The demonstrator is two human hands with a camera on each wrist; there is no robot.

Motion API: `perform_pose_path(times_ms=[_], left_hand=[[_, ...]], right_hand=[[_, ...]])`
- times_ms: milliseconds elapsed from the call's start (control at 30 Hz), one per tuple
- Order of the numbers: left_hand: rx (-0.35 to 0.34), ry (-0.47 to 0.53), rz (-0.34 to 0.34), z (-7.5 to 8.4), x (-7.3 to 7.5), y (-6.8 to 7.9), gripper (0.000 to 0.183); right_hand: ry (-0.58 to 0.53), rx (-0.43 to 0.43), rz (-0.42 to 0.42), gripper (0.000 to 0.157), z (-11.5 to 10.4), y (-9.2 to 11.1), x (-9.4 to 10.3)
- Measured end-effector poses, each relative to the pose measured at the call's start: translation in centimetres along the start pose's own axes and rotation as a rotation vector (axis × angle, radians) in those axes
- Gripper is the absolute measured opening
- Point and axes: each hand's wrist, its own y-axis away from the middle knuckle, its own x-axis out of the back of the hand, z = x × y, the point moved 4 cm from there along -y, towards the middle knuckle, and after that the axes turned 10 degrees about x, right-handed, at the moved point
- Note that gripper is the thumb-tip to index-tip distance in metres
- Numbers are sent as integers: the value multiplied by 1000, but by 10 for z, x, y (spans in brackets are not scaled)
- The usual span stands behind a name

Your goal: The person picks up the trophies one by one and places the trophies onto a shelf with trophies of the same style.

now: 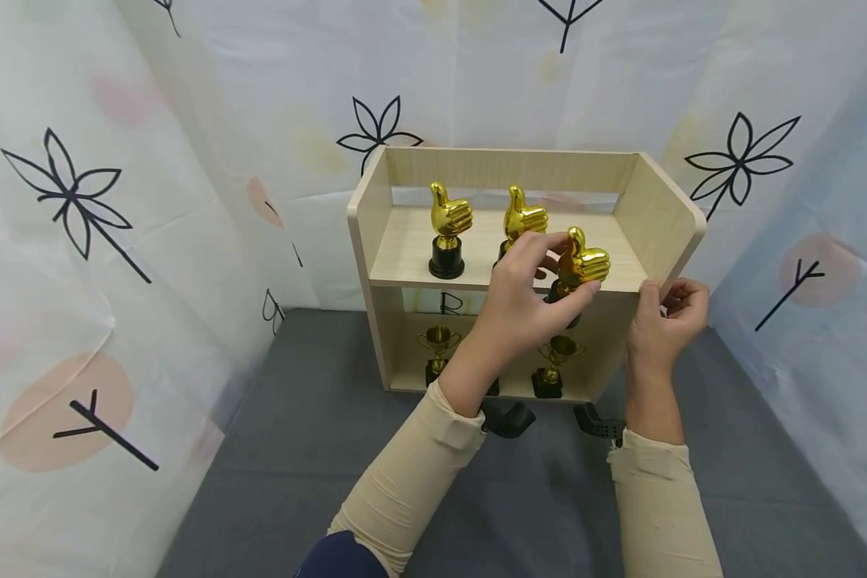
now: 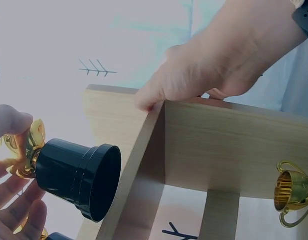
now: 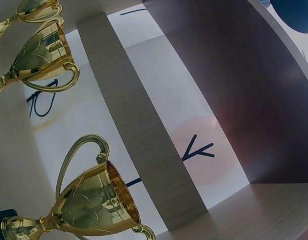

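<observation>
My left hand [image 1: 516, 301] pinches a gold thumbs-up trophy [image 1: 585, 261] by its gold part, in front of the upper shelf. In the left wrist view the trophy's black base [image 2: 73, 175] is tilted, its underside towards the camera. My right hand [image 1: 668, 317] grips the right side panel of the wooden shelf unit [image 1: 665, 217], thumb at the front edge and fingers curled outside. On the upper shelf stand two more thumbs-up trophies: one on the left [image 1: 448, 229], and one in the middle [image 1: 523, 213], partly hidden by my left hand.
Gold cup trophies stand in the lower compartment, one on the left [image 1: 438, 345] and one on the right [image 1: 556, 361]; another [image 3: 43, 55] shows in the right wrist view. The unit stands on a grey surface [image 1: 296, 449], before a patterned cloth backdrop [image 1: 282, 96].
</observation>
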Motion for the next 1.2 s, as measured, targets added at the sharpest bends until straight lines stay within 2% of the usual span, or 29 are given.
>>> perform_pose_path(times_ms=[200, 500, 967, 1200], left_hand=[[5, -20, 11, 2, 0, -3, 53], [28, -47, -3, 3, -3, -8, 55], [65, -61, 12, 0, -13, -12, 58], [36, -105, 56, -1, -18, -13, 59]], right_hand=[[-14, 5, 4, 20, -5, 2, -3], [5, -28, 5, 20, -35, 7, -11], [11, -37, 13, 20, -34, 7, -9], [28, -36, 13, 21, -34, 6, -9]])
